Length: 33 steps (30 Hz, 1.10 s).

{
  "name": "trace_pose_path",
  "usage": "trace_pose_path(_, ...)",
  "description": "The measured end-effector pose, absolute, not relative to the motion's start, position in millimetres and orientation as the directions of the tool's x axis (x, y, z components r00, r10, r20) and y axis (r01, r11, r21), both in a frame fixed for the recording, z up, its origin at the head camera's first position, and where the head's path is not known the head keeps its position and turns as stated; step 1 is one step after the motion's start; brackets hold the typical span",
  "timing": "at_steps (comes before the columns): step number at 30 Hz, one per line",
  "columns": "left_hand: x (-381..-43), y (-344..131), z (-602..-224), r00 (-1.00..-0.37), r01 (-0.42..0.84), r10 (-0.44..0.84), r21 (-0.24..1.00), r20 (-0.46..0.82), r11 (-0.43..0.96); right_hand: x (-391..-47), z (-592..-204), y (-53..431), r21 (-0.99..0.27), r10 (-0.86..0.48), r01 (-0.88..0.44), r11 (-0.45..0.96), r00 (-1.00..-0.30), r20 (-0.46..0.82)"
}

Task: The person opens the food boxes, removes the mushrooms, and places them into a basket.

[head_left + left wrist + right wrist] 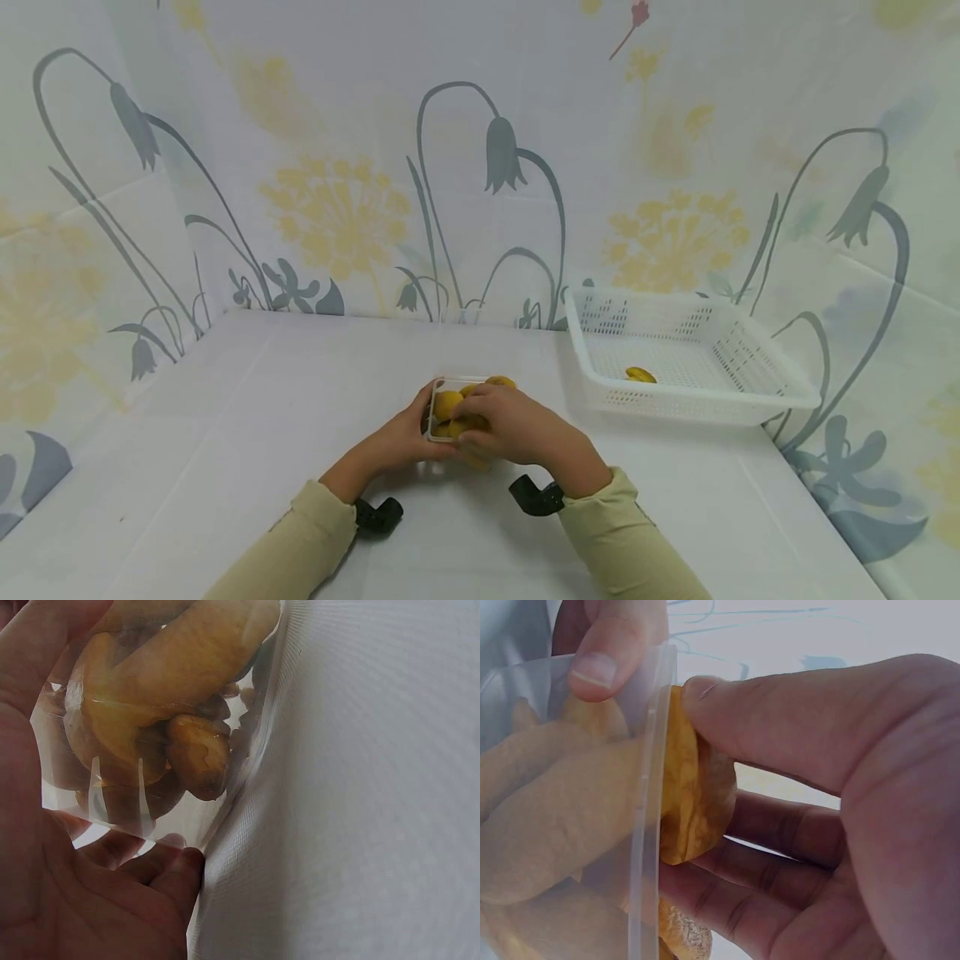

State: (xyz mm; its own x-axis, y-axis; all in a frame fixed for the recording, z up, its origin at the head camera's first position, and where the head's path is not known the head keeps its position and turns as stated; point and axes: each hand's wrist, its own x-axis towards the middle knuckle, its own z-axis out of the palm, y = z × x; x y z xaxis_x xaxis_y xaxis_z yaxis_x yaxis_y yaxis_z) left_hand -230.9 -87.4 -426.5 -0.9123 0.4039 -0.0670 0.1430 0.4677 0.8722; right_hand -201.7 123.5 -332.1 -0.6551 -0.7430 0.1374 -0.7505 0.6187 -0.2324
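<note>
A clear plastic box holds several yellow-brown mushrooms, pressed against its see-through wall in the left wrist view. My left hand grips the box from its left side and underneath, its thumb over the wall near the rim. At the open mouth, my right hand pinches a yellow mushroom between thumb and fingers. That mushroom sits at the rim; how far inside it reaches is hard to tell. Another mushroom shows below the right fingers, at the rim.
A white perforated plastic basket stands at the back right, with a yellow mushroom lying inside near its front left. White cloth covers the table. A flower-printed curtain hangs behind and along both sides.
</note>
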Motion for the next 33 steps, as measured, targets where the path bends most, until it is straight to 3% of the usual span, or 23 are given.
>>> trace_pose_path(33,-230,-86,-428,-0.906,0.176,0.422,0.875,-0.036,0.452,-200,-322,134,-0.313,-0.687,-0.696,0.646,-0.709,0.159)
